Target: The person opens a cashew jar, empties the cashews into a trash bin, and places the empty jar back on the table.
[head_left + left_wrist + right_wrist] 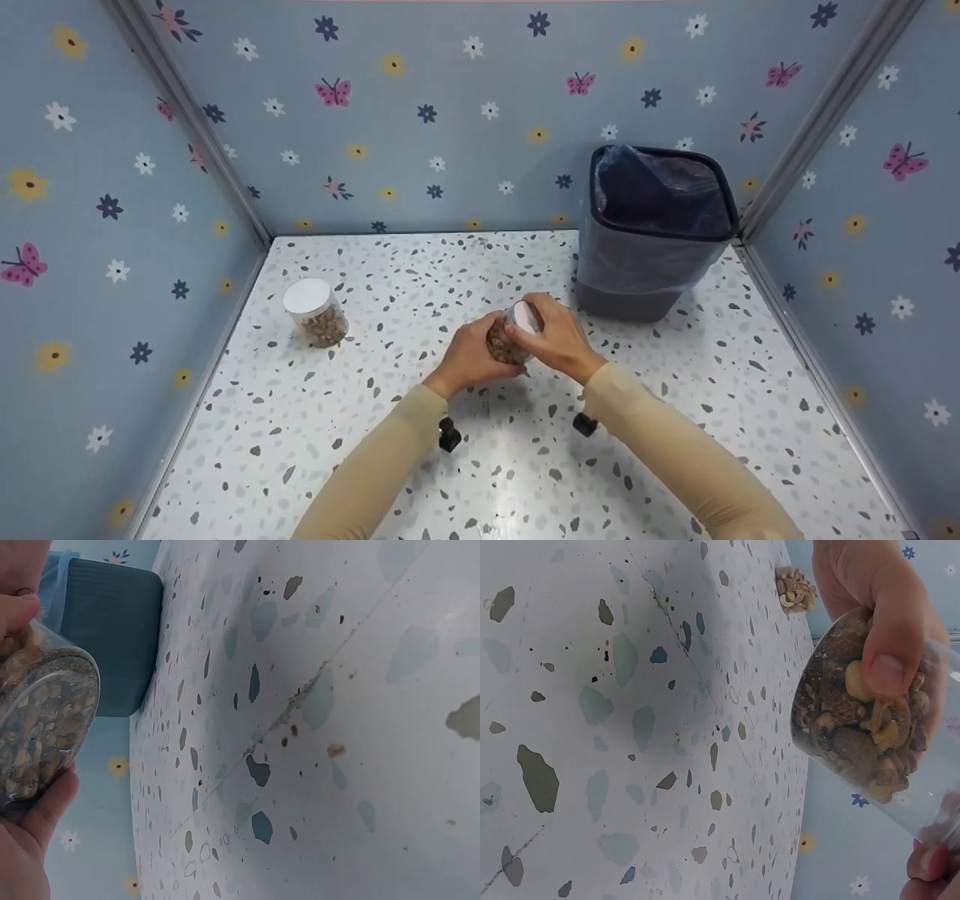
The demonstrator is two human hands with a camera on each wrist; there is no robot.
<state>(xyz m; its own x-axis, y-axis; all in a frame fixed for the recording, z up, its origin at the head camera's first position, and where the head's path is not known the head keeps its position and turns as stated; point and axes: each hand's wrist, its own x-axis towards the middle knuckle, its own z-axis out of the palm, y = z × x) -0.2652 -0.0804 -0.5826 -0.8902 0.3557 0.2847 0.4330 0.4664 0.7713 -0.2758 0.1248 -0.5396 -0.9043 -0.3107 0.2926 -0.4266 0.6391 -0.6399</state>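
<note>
A clear jar with a white lid is held above the table, tilted. Its lower part is filled with brown, nut-like pieces. My left hand grips the jar's body, thumb on its side. At the lid end, my right hand grips the lid with thumb and fingers. From the left wrist, the jar's round base faces the camera. Whether the lid is loose cannot be told. A second white-lidded jar with similar pieces stands upright on the left.
A grey bin with a black rim and a clear liner stands at the back right, close to my right hand. The speckled white table is enclosed by blue patterned walls at the back and sides.
</note>
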